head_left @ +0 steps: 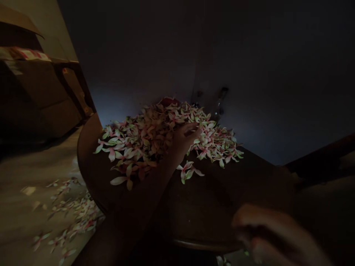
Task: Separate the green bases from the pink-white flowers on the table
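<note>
A wide pile of pale pink-and-green flowers (pixel 133 129) covers the back of a dark round table (pixel 210 207). My left hand (pixel 186 136) reaches into the middle of this heap, its curled fingertips on a flower; petals partly hide the grip. Just below it, a few loose flowers (pixel 189 170) lie apart on the tabletop. At the lower right, my right hand (pixel 273 231) is over the table's near edge, blurred, with thumb and fingers curled toward each other. Whatever may be between those fingers is too dark and smeared to make out.
More flowers (pixel 80 210) are scattered on the floor at the left. Behind the pile stand a clear bottle (pixel 219 101) and a dark wall or panel (pixel 138 48). Cardboard boxes (pixel 52 92) are stacked at the left. A reddish object (pixel 169 101) shows behind the heap.
</note>
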### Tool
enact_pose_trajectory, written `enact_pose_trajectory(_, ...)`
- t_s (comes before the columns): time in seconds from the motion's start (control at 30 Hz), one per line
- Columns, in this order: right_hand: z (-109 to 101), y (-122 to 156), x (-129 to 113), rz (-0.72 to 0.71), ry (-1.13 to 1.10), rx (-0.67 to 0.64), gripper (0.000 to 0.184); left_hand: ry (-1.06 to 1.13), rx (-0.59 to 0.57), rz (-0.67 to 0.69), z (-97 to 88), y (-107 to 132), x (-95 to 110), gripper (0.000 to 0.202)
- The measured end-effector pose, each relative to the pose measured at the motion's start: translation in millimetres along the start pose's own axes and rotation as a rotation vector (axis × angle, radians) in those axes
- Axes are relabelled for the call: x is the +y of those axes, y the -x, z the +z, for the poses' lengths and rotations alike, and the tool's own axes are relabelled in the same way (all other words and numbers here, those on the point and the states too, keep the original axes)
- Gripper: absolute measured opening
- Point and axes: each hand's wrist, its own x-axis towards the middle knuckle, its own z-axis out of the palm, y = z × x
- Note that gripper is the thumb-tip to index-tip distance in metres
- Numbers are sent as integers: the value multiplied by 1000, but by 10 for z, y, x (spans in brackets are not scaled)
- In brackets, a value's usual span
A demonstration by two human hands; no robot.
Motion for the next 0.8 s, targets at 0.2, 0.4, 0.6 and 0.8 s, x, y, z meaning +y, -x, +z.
enact_pose_trajectory(0.2, 271, -1715, -51, -257, -308, 419, 24, -98, 7, 117, 34, -23, -16, 24)
enact_pose_trajectory(0.4, 648, -2105, 585, -132, -562, 359, 31, -311, -72, 185, 58, -3, -32, 18)
enact_pose_trajectory(0.6, 549, -2000, 628, -51, -633, 381, 31, -318, -150, 152, 65, 37, -37, 19)
enact_pose_trajectory(0.8, 527, -2019, 614, -83, -590, 408, 27, -262, -192, 78, 47, 12, -117, 24)
